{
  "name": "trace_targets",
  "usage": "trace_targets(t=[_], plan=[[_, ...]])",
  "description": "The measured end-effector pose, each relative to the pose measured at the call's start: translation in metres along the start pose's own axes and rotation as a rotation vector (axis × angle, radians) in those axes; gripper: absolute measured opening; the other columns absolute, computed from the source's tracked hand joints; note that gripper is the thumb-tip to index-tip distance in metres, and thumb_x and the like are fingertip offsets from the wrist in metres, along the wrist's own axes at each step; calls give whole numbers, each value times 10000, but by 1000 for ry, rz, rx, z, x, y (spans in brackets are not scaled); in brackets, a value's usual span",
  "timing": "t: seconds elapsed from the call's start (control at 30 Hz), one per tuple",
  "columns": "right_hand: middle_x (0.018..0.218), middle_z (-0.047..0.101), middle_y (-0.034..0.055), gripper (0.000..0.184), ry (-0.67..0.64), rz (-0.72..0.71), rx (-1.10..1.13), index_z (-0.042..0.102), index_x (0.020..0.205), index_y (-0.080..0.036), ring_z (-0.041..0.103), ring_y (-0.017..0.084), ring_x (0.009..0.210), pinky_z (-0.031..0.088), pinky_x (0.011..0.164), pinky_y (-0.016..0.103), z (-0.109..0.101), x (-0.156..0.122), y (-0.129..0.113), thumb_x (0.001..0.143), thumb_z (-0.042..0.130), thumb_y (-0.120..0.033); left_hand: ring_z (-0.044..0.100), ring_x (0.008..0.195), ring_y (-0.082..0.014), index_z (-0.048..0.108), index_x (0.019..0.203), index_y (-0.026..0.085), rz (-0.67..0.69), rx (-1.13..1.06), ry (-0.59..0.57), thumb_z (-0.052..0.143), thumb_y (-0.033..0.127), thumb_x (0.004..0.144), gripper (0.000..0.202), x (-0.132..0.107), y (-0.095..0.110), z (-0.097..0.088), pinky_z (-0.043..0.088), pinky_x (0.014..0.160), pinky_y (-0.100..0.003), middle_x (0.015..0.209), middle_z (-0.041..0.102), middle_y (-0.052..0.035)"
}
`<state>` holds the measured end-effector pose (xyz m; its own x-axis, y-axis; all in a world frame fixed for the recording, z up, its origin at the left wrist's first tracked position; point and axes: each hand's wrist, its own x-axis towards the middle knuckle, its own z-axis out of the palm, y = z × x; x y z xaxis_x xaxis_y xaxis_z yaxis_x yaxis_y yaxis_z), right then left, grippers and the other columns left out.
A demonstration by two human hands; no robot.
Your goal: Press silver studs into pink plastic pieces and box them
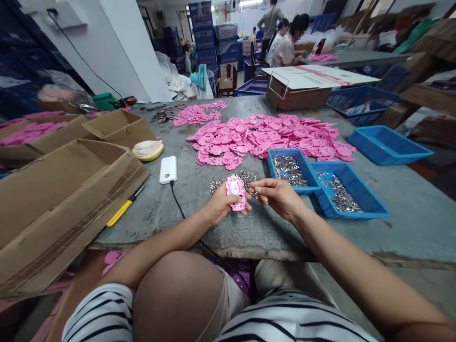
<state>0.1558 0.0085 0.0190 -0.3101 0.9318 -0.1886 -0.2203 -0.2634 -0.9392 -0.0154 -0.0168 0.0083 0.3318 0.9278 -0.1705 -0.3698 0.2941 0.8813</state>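
Pink part (235,184) is held mid-view over the table (278,232), face up toward the camera. Long axis runs near 12-to-6, top end tipped a touch toward 11, bottom end toward 5. Gripped in left hand (216,209): thumb laid over the lower face, fingers closed underneath, tips showing past the edge at 4. Right hand (283,197) is held at 3, thumb and index drawn nearly together just beside the part's right edge, other fingers curled; whether a small bit is pinched there can't be told. Loose metal bits (251,177) are spread on the table beyond the part, 11 through 2. More metal is held in two blue bins: small bin (308,190) between 2 and 3, big bin (356,215) at 3, set touching or nearly so. Pink heap (263,135) is piled at 1, beyond the metal. Power bank (168,169) is laid between 9 and 10, cable (178,203) run off its near end toward 5. Knife (121,212) is parked just under 9, alongside the carton (89,190).
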Motion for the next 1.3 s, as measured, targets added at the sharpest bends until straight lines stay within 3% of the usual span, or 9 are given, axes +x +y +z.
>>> trace_targets(t=[0.33, 0.47, 0.63, 0.8, 1.03, 1.17, 1.3], plan=[[654, 664, 14, 235, 100, -328, -496, 726, 798, -185, 472, 103, 490, 378, 481, 255, 6, 3, 21, 660, 659, -362, 634, 500, -157, 480, 893, 157, 20, 21, 82, 805, 242, 524, 498, 6, -8, -1, 497, 413, -243, 697, 644, -2], [660, 653, 4, 275, 123, -321, -488, 678, 869, -175, 495, 109, 487, 409, 486, 264, 8, 6, 25, 670, 650, -363, 628, 504, -151, 465, 871, 162, 57, 75, 131, 779, 253, 541, 465, 8, -11, -2, 490, 421, -245, 700, 637, 0], [619, 617, -34, 222, 143, -284, -532, 582, 821, -206, 480, 104, 441, 405, 469, 268, 10, 9, 23, 665, 660, -343, 596, 478, -111, 415, 921, 196, 174, 239, 290, 738, 185, 574, 475, 11, -11, -1, 454, 440, -207, 685, 618, 43], [587, 573, -49, 177, 172, -238, -618, 518, 769, -219, 513, 120, 468, 393, 487, 262, 13, 12, 23, 668, 656, -260, 581, 511, -108, 477, 995, 205, 253, 479, 326, 675, 114, 636, 420, 13, -11, -4, 449, 506, -215, 687, 620, 42], [580, 541, -53, 151, 192, -258, -722, 486, 742, -226, 503, 116, 470, 371, 478, 246, 17, 13, 25, 677, 612, -173, 640, 761, -195, 551, 1037, 225, 347, 931, 424, 660, 124, 673, 394, 7, -7, -6, 486, 718, -287, 831, 659, -8], [558, 535, -59, 154, 172, -290, -693, 480, 719, -227, 496, 111, 442, 375, 465, 245, 19, 13, 26, 670, 623, -205, 653, 874, -231, 551, 1086, 232, 351, 1155, 405, 613, 135, 720, 384, 5, -5, -5, 488, 782, -320, 945, 683, -38], [563, 550, -54, 167, 140, -255, -561, 500, 723, -222, 493, 108, 409, 384, 440, 253, 22, 12, 29, 667, 630, -312, 656, 825, -209, 550, 1074, 225, 408, 1154, 460, 615, 139, 714, 376, 7, -7, -8, 486, 738, -294, 901, 687, -28]])
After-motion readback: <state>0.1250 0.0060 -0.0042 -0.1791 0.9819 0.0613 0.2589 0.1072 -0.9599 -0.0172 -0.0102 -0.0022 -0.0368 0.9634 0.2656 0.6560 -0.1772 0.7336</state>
